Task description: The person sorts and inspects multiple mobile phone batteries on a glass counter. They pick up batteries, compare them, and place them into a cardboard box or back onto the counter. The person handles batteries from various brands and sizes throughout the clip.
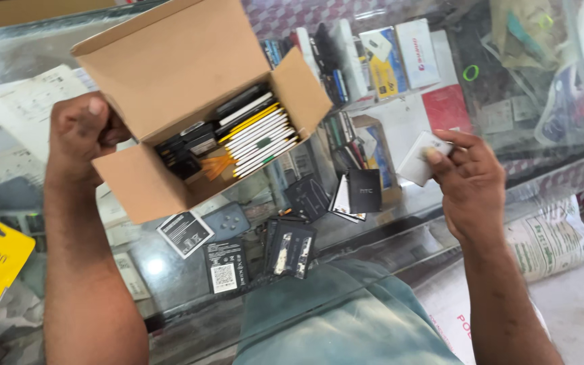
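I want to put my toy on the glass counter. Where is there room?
Bare glass counter lies between the black battery and the right hand. It is crowded under the cardboard box the left hand holds, where loose batteries lie.

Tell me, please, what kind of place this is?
Probably a small phone repair or accessories shop: a glass counter strewn with phone batteries, a cardboard box full of more, and packaged goods displayed under the glass.

The counter (400,203) between the hands is littered with loose batteries (292,247), leaving bare glass only at its right end. The box (170,74) mouth is packed with upright batteries, open flaps flanking it.
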